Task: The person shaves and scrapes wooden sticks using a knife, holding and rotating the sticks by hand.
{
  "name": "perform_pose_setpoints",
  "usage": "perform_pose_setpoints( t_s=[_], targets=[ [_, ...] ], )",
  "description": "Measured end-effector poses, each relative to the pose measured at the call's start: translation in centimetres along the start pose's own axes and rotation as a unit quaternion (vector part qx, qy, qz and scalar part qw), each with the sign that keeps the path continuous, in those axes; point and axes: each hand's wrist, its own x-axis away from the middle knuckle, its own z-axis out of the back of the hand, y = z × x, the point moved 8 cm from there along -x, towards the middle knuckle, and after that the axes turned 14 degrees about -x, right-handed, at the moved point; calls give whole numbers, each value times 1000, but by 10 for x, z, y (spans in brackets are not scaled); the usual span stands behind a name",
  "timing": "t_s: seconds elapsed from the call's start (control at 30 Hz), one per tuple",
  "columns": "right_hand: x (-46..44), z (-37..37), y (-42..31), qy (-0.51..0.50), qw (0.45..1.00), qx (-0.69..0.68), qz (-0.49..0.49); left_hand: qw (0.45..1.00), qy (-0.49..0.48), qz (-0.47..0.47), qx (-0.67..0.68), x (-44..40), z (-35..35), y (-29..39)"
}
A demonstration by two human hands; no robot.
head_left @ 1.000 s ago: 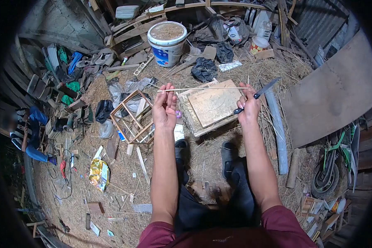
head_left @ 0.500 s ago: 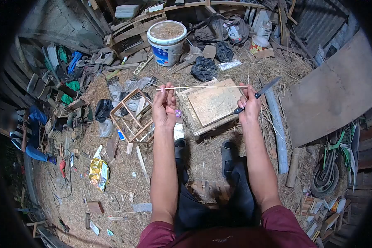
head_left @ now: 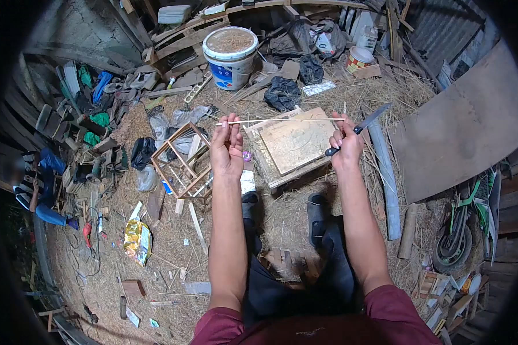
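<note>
A thin, pale wooden stick point(head_left: 279, 121) stretches nearly level between my two hands. My left hand point(head_left: 227, 152) pinches its left end between thumb and fingers, palm turned up. At the other end, the fingertips of my right hand point(head_left: 346, 148) hold the stick. That same hand also grips a knife point(head_left: 376, 117) by its black handle, the blade pointing up and to the right. Below the stick, a flat wooden board point(head_left: 296, 142) lies on a low wooden stand in front of my feet. Left of my left hand is an open wooden frame point(head_left: 181, 163), tilted on the ground.
A white bucket point(head_left: 230, 60) stands at the back. Black plastic bags point(head_left: 282, 95) lie beyond the board. To the right are a large brown sheet point(head_left: 460, 126) and a small bike point(head_left: 457, 230). A yellow packet point(head_left: 137, 240) and wood scraps litter the straw-covered floor. Another person point(head_left: 37, 190) sits far left.
</note>
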Motion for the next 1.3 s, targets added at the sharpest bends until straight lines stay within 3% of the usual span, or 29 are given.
perform_pose_setpoints(
  t_s=[0.73,0.97,1.07,1.1,1.17,1.23,1.27,1.3],
  targets=[
    [0,-4,1,0,1000,-5,-16,1000,23,9,19,-7,4,-6],
    [1,-5,-9,5,999,24,25,999,31,5,-15,-8,4,-12],
    [-2,-2,-18,3,998,43,41,997,41,61,-20,5,-3,-10],
    [0,-3,-23,1,997,53,50,995,49,58,-61,12,-5,-3],
    [7,-3,-39,10,993,96,75,972,-49,64,-219,26,-14,3],
    [11,1,-48,2,990,130,50,913,-132,109,-371,51,-28,1],
    [14,4,-53,-2,988,146,38,856,-201,126,-459,63,-32,-7],
    [19,5,-61,16,984,175,36,846,-224,134,-465,78,-37,-13]
  ],
)
